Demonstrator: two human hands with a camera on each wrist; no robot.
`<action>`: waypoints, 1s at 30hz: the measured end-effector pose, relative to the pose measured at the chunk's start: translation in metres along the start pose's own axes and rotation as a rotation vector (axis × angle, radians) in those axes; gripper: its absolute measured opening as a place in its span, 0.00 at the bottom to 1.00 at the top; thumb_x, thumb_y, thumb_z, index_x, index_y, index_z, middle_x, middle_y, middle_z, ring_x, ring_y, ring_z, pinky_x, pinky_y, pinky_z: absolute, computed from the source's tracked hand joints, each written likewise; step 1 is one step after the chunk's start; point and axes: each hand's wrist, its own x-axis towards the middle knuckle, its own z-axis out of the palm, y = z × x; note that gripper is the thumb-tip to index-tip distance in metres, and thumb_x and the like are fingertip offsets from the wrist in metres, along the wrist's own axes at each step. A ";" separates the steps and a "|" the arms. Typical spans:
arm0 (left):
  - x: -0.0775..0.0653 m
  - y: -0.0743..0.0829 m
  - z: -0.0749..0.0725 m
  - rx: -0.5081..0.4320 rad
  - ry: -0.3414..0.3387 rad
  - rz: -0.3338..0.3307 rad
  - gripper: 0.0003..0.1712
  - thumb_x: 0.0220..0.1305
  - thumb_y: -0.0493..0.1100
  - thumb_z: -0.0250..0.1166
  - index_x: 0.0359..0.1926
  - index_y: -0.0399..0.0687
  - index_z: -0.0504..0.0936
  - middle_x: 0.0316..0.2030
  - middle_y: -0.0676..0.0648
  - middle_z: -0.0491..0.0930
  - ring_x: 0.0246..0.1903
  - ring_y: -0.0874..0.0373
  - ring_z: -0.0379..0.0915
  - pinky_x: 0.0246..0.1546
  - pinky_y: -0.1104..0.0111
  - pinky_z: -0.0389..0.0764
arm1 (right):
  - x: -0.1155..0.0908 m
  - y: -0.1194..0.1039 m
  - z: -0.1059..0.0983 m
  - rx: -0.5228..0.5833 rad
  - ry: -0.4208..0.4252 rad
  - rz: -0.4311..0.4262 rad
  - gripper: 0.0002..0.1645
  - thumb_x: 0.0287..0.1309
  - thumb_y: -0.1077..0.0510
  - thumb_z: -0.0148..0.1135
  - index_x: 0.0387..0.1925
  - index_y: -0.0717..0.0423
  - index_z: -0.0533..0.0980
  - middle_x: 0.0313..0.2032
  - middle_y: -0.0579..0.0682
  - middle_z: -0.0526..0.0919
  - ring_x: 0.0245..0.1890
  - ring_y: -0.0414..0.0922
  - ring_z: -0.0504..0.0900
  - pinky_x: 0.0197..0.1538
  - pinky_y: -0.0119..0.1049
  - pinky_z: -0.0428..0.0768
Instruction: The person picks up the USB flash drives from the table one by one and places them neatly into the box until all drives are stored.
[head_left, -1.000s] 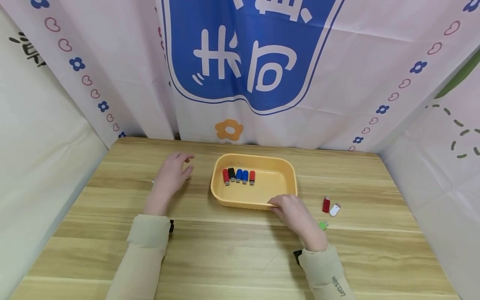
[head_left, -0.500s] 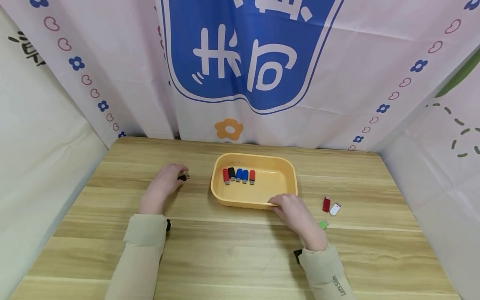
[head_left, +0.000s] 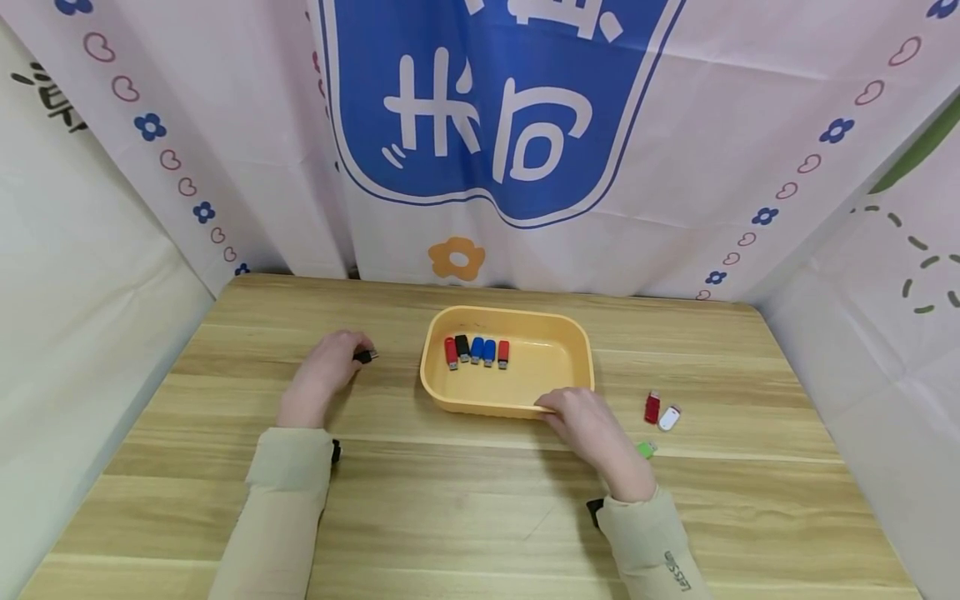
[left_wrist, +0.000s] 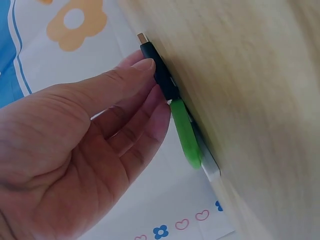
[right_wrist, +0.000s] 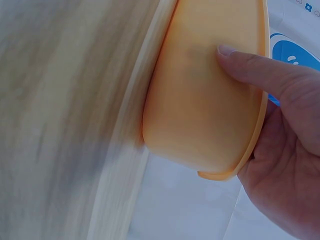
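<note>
My left hand (head_left: 324,367) pinches a black USB stick (head_left: 365,357) between thumb and fingers, left of the yellow plastic box (head_left: 540,379). In the left wrist view the black USB stick (left_wrist: 159,72) is low over the wood, metal plug pointing away from the palm. Just past it are a green USB stick (left_wrist: 185,135) and a whitish one (left_wrist: 211,167), both mostly hidden in the head view. My right hand (head_left: 588,429) grips the near rim of the box, its thumb (right_wrist: 245,65) against the outer wall. Inside lie a row of red, black and blue USB sticks (head_left: 477,350).
Right of the box are a dark red USB stick (head_left: 652,407), a white one (head_left: 669,417) and a green one (head_left: 647,449), the last partly behind the right wrist. The wooden table (head_left: 450,517) meets printed cloth (head_left: 637,250) at the back and sides.
My left hand has moved slightly nearer and lower, and its fingers have closed on the black USB stick. The right hand and the box have stayed in place.
</note>
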 end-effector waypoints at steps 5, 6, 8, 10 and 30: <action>0.001 0.000 -0.001 -0.011 -0.009 -0.012 0.14 0.64 0.27 0.61 0.50 0.36 0.82 0.50 0.32 0.81 0.54 0.36 0.76 0.58 0.44 0.75 | 0.000 0.000 0.000 -0.004 0.008 -0.007 0.04 0.58 0.63 0.69 0.33 0.52 0.87 0.35 0.47 0.90 0.37 0.44 0.88 0.44 0.42 0.85; 0.000 0.000 -0.001 -0.013 -0.010 -0.014 0.14 0.64 0.27 0.62 0.50 0.37 0.82 0.49 0.33 0.81 0.53 0.37 0.76 0.57 0.45 0.76 | -0.001 0.000 0.000 -0.006 0.010 -0.009 0.04 0.58 0.63 0.69 0.33 0.52 0.87 0.35 0.47 0.90 0.37 0.44 0.88 0.44 0.42 0.85; 0.000 0.000 -0.001 -0.014 -0.010 -0.019 0.13 0.63 0.27 0.63 0.49 0.37 0.82 0.47 0.34 0.82 0.51 0.38 0.77 0.56 0.45 0.76 | -0.001 0.000 0.000 -0.007 0.012 -0.013 0.04 0.58 0.63 0.69 0.33 0.52 0.87 0.35 0.47 0.90 0.36 0.43 0.88 0.44 0.41 0.85; -0.001 0.000 -0.001 -0.017 -0.010 -0.022 0.13 0.62 0.26 0.63 0.47 0.37 0.82 0.45 0.35 0.81 0.49 0.40 0.77 0.54 0.46 0.76 | -0.001 0.000 0.000 -0.008 0.011 -0.016 0.04 0.58 0.63 0.69 0.33 0.52 0.87 0.34 0.47 0.90 0.36 0.43 0.87 0.43 0.41 0.85; -0.004 0.003 -0.008 -0.039 -0.043 -0.051 0.10 0.64 0.32 0.65 0.46 0.38 0.78 0.38 0.41 0.77 0.39 0.49 0.72 0.44 0.56 0.75 | 0.000 0.001 0.000 -0.005 0.013 -0.026 0.03 0.58 0.63 0.69 0.32 0.52 0.86 0.33 0.46 0.90 0.35 0.41 0.87 0.42 0.40 0.85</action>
